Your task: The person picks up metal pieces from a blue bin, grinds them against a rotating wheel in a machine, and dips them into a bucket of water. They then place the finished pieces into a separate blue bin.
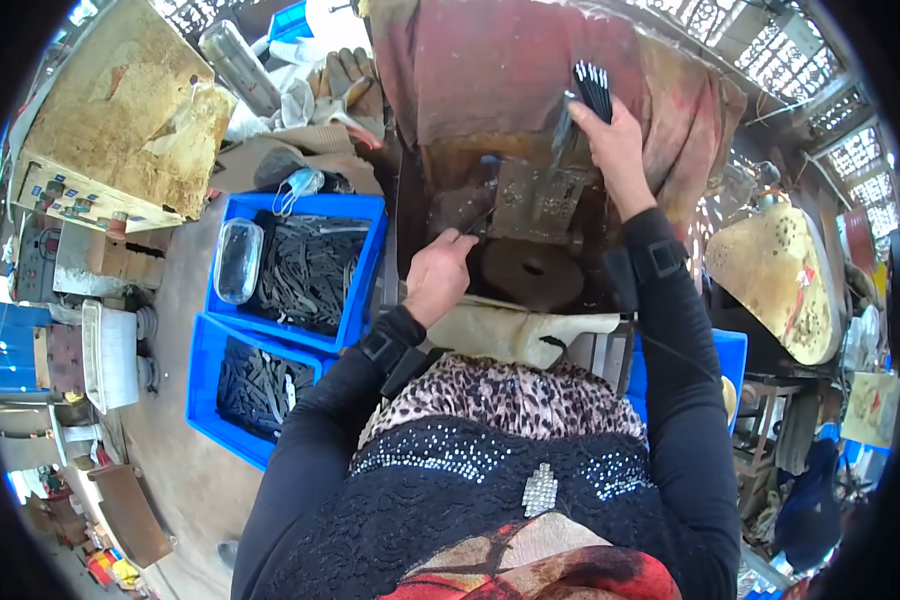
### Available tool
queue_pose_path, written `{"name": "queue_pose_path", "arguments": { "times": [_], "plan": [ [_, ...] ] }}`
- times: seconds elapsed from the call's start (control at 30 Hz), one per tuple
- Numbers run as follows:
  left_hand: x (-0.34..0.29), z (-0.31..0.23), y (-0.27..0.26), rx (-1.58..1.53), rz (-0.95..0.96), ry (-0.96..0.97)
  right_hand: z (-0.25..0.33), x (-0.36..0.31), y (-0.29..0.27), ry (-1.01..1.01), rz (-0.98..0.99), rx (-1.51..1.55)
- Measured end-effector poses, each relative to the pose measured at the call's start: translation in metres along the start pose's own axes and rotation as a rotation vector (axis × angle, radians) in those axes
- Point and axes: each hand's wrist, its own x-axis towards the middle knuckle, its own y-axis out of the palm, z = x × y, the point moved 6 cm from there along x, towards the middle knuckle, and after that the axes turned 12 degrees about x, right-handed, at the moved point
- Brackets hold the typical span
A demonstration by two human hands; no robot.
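Observation:
My right hand is raised over the far side of the machine, closed around a bundle of thin dark metal strips with bright ends pointing up. Lower and to the left, my left hand is closed in a pinch at the near left of the machine's recess. Something thin and dark shows faintly at its fingertips, too small to name. Right of that hand lies a round brown grinding wheel with a hole in its middle. Behind the wheel stands a dirty metal block, partly blurred.
Reddish cloth drapes the machine's back. Two blue bins of dark flat strips stand at the left, a clear plastic box on one. A stained control cabinet is far left; a yellowish guard stands right.

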Motion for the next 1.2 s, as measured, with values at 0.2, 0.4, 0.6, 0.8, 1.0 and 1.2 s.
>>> {"name": "queue_pose_path", "arguments": {
  "times": [0.2,0.4,0.6,0.8,1.0,1.2],
  "plan": [
    [0.005,-0.007,-0.007,-0.032,-0.001,-0.007,0.01,0.017,0.01,-0.133,-0.023,-0.401],
    [0.006,-0.008,-0.015,-0.053,0.036,-0.02,0.016,0.016,0.013,-0.144,-0.123,-0.453],
    [0.006,-0.004,-0.017,-0.066,0.078,-0.024,0.018,0.013,0.016,-0.118,-0.127,-0.419],
    [0.007,-0.007,-0.016,-0.048,0.075,-0.013,0.008,0.019,0.011,-0.055,-0.125,-0.37],
    [0.01,0.0,-0.004,-0.006,0.052,-0.017,-0.003,0.031,0.013,-0.053,-0.084,-0.415],
    [0.015,0.013,0.012,0.01,0.081,-0.05,-0.026,0.053,0.015,-0.057,-0.017,-0.36]
  ]
}}
